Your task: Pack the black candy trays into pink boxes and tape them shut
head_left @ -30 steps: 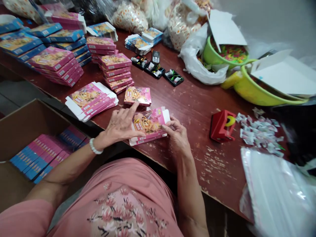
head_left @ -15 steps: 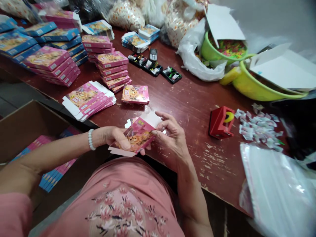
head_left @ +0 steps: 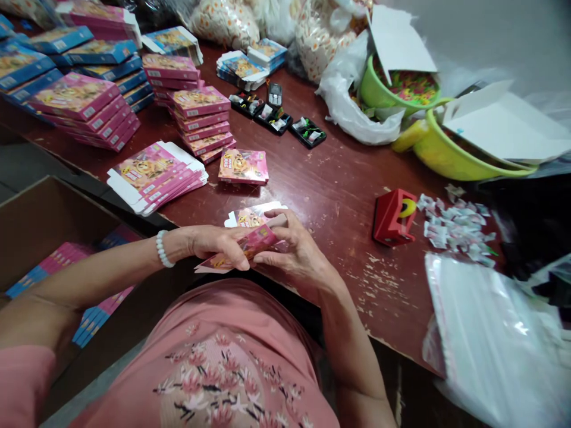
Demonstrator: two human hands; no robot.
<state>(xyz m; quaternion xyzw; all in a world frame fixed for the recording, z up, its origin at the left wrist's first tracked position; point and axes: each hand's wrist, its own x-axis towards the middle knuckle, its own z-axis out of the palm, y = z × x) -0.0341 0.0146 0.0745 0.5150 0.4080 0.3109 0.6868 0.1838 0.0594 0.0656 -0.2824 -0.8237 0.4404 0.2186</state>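
Note:
A pink printed carton (head_left: pixel 261 239) is held between both hands near the table's front edge, tilted, with white end flaps showing. My left hand (head_left: pixel 223 246) grips its left part, thumb on the printed face. Fingers of my right hand (head_left: pixel 289 244) close on its right end by a pale flap. Just behind it, another flat carton with white flaps (head_left: pixel 250 217) lies on the table. Farther back sits a closed pink box (head_left: pixel 243 166). A fan of flattened pink cartons (head_left: pixel 154 172) is to the left.
Stacked pink boxes (head_left: pixel 200 119) and blue boxes (head_left: pixel 111 65) fill the back left. A red tape dispenser (head_left: pixel 395 217), small wrapped pieces (head_left: pixel 459 229) and plastic bags (head_left: pixel 486 333) lie right. Green basins (head_left: pixel 464 157) stand behind. An open cardboard box (head_left: pixel 44 208) is below left.
The held carton has tipped so its printed face shows narrower. My right hand has moved slightly left and lower, its fingers now over the end flap. The flat carton behind shows more.

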